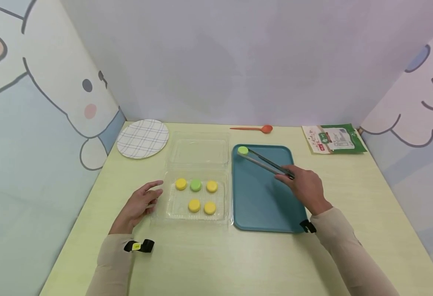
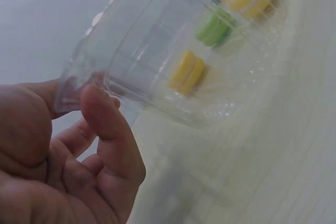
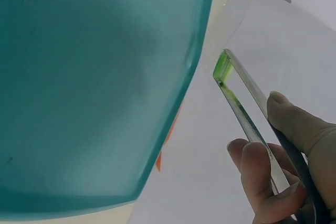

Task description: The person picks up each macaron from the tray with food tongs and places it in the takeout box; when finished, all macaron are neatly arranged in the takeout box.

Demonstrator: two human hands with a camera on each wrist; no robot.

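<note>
My right hand (image 1: 306,185) grips metal tongs (image 1: 262,162), whose tips pinch a green macaron (image 1: 243,150). In the head view that macaron overlaps the far left corner of a blue tray (image 1: 272,205); in the right wrist view it hangs above the tray's rim. At the left, my left hand (image 1: 139,206) pinches the edge of a clear plastic container (image 2: 131,72) between thumb and forefinger. Inside the container lie several yellow macarons (image 1: 194,205) and one green macaron (image 1: 195,185). Its clear lid (image 1: 199,151) is folded back, away from me.
A white checked plate (image 1: 143,139) lies at the back left. An orange spoon (image 1: 266,129) is near the wall behind the tray. At the back right there is a green and white packet (image 1: 334,139). Walls border the table at the back and both sides.
</note>
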